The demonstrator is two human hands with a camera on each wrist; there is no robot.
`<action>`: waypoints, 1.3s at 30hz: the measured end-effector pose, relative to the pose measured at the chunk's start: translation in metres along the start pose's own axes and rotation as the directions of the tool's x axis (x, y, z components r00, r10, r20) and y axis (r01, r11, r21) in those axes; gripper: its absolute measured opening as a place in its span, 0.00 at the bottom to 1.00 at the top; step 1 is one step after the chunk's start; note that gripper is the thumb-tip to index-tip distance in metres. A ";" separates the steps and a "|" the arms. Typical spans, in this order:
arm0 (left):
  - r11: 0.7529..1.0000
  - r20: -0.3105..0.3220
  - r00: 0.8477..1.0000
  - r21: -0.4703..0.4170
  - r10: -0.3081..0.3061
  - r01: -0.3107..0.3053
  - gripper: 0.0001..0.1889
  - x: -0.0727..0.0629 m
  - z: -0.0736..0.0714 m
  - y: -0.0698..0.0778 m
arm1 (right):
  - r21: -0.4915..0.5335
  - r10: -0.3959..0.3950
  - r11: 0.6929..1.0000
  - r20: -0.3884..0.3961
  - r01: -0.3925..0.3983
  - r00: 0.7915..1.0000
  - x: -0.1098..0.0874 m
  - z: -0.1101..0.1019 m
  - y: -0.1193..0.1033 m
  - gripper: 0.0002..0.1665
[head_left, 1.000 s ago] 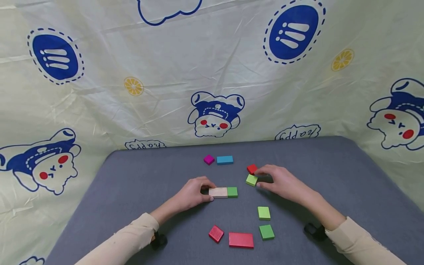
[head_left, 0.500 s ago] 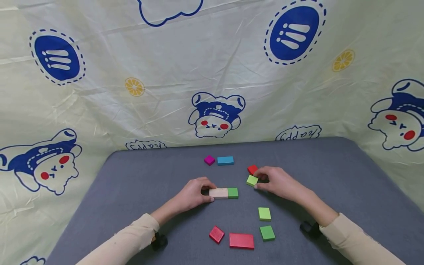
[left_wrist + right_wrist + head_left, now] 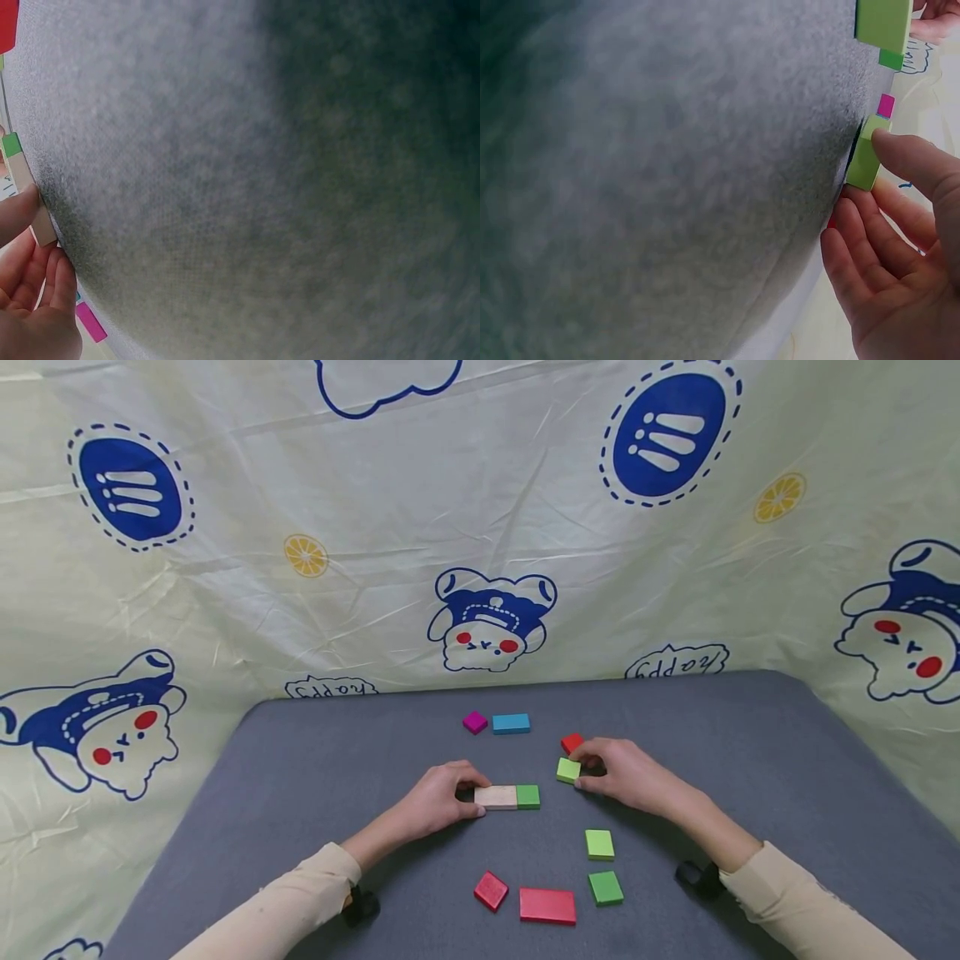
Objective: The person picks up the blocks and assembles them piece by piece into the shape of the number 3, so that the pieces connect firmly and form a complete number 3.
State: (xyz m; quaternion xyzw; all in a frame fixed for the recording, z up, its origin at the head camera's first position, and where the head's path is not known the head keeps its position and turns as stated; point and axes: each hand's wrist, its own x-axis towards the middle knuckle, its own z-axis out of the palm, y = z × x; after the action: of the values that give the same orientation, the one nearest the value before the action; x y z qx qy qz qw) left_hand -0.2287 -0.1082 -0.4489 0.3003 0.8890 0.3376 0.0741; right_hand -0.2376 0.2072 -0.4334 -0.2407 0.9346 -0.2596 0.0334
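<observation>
Loose blocks on a grey tabletop (image 3: 337,735), before a printed cloth (image 3: 360,493).
Toward the far edge, a magenta block (image 3: 475,722), set cornerwise, lies just left of a blue block (image 3: 511,724), with a narrow gap between them. On the near side, a lime square (image 3: 599,844) lies just beyond a dark green square (image 3: 606,888); to the left of the dark green one are a red rectangle (image 3: 547,906) and, past it, a red square (image 3: 491,891) turned askew, the two not touching. The wrinkled cloth hangs behind, carrying three blue-and-white cartoon animals with red cheeks (image 3: 491,620), two blue ovals in dashed outlines (image 3: 670,433), two orange slices (image 3: 306,555) and outlined lettering (image 3: 677,661) along the tabletop's far edge.
</observation>
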 end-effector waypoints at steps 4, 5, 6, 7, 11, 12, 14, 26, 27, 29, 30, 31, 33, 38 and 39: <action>1.000 -0.003 1.000 0.002 0.002 -0.002 0.13 0.000 0.000 0.000 | -0.002 -0.016 1.000 0.008 0.016 1.000 0.002 0.001 -0.002 0.18; 1.000 -0.004 1.000 0.002 0.002 -0.002 0.13 0.000 0.001 0.000 | -0.003 -0.019 1.000 0.008 0.019 1.000 0.003 0.002 -0.003 0.19; 1.000 -0.005 1.000 0.003 0.001 -0.001 0.13 0.000 0.001 0.000 | -0.003 -0.021 1.000 0.009 0.021 1.000 0.003 0.002 -0.003 0.19; 1.000 -0.005 1.000 0.002 -0.001 0.001 0.13 0.000 0.001 0.000 | -0.003 -0.024 1.000 0.011 0.024 1.000 0.004 0.002 -0.004 0.19; 1.000 -0.003 1.000 -0.001 -0.006 0.006 0.13 0.000 0.001 0.000 | 0.007 -0.038 0.999 0.023 0.037 0.999 0.007 0.004 -0.008 0.20; 1.000 -0.002 1.000 -0.003 -0.008 0.008 0.13 0.000 0.001 0.000 | 0.011 -0.040 0.999 0.026 0.040 0.999 0.008 0.004 -0.009 0.20; 1.000 -0.002 1.000 -0.003 -0.011 0.011 0.13 0.000 0.001 0.000 | 0.020 -0.048 0.999 0.033 0.048 0.998 0.010 0.004 -0.011 0.19; 1.000 -0.009 1.000 0.008 0.008 -0.008 0.14 0.001 0.000 0.000 | 0.021 -0.042 0.999 0.054 0.041 0.998 0.021 0.011 -0.020 0.19; 1.000 -0.009 1.000 0.007 0.009 -0.009 0.13 0.001 0.000 0.000 | 0.021 -0.044 0.999 0.054 0.043 0.998 0.022 0.012 -0.020 0.19; 1.000 -0.009 1.000 0.006 0.008 -0.008 0.13 0.001 0.000 0.000 | 0.020 -0.049 0.999 0.058 0.048 0.997 0.023 0.012 -0.021 0.19; 1.000 -0.010 1.000 0.006 0.007 -0.007 0.13 0.001 0.000 0.000 | 0.021 -0.051 0.999 0.062 0.050 0.997 0.023 0.013 -0.022 0.19; 1.000 -0.010 1.000 0.007 0.005 -0.005 0.13 0.001 0.000 0.000 | 0.022 -0.052 0.998 0.067 0.050 0.996 0.024 0.013 -0.023 0.20; 1.000 -0.010 1.000 0.008 0.003 -0.003 0.13 0.000 0.000 0.000 | 0.026 -0.052 0.998 0.078 0.050 0.996 0.025 0.014 -0.024 0.20; 1.000 -0.009 1.000 0.004 0.002 -0.002 0.14 0.000 0.000 0.001 | 0.027 -0.043 0.999 0.092 0.041 0.995 0.027 0.016 -0.027 0.20; 1.000 -0.008 1.000 0.004 0.000 0.000 0.14 0.000 0.000 0.001 | 0.027 -0.044 0.999 0.094 0.042 0.995 0.028 0.016 -0.027 0.20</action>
State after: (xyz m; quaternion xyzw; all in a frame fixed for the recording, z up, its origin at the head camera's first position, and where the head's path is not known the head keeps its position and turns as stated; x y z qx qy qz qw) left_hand -0.2285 -0.1080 -0.4482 0.2992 0.8900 0.3368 0.0698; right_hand -0.2471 0.1665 -0.4313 -0.2725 0.9233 -0.2600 0.0751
